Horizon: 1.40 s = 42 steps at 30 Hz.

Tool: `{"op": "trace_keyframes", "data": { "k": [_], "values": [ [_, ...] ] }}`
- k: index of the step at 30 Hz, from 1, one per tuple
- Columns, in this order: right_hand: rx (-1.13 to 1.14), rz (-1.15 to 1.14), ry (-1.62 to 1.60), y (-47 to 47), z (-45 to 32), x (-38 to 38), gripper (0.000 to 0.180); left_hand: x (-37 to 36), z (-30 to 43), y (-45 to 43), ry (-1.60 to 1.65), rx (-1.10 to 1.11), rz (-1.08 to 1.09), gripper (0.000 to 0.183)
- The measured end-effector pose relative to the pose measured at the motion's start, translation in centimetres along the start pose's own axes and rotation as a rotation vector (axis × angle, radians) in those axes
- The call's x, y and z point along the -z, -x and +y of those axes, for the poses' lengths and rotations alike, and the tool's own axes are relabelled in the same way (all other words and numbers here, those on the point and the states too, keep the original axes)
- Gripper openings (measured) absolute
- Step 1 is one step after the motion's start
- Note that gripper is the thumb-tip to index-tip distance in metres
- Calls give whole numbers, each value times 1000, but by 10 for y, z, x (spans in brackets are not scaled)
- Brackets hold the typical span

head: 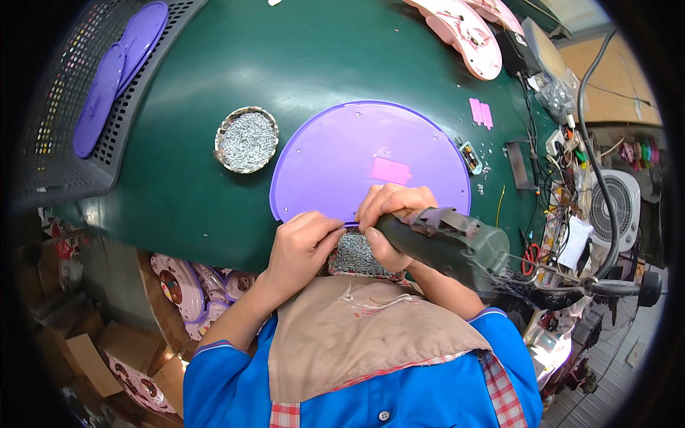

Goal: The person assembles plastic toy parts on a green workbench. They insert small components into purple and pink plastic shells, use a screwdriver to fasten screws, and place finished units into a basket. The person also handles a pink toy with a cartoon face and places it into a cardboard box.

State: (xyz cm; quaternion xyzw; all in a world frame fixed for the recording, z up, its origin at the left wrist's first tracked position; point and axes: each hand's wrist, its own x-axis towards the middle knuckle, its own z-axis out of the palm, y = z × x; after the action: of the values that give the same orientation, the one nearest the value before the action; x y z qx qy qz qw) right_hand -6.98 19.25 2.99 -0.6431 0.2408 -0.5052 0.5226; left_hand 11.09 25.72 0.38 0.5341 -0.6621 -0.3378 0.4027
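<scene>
A purple plastic panel [332, 155], rounded along its far side, lies on the green table with a pink rectangular plastic piece [390, 170] on it. My left hand [306, 241] is at the panel's near edge, thumb and fingertips drawn together; whether they pinch the edge or a small part is hidden. My right hand [393, 211] is wrapped around a dark green power screwdriver [444, 243], whose tip is hidden behind my fingers near that same edge. Directly below my hands, a container of small metal screws [359, 255] sits against my apron.
A round tub of screws [246, 140] stands left of the panel. A grey perforated basket [115, 155] holds purple parts [99, 101]. Pink plastic shells [471, 43], pink pieces [481, 113] and a small battery holder [471, 158] lie right. Cables and red scissors [531, 259] line the right edge.
</scene>
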Motion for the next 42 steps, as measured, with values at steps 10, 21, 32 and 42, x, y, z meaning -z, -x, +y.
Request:
{"op": "trace_keyframes", "data": {
  "k": [10,21,32,42],
  "values": [
    [67,161,-247,13,-47,34,55,-36,13,-23,251,-56,-136,9],
    [305,354,255,26,-62,109,55,-101,53,-96,53,-472,-125,10],
    [284,504,281,29,0,156,48,-156,18,-138,-17,-466,-379,15],
    [219,579,101,47,-70,138,60,-157,29,-131,176,-566,-391,16]
  ]
}}
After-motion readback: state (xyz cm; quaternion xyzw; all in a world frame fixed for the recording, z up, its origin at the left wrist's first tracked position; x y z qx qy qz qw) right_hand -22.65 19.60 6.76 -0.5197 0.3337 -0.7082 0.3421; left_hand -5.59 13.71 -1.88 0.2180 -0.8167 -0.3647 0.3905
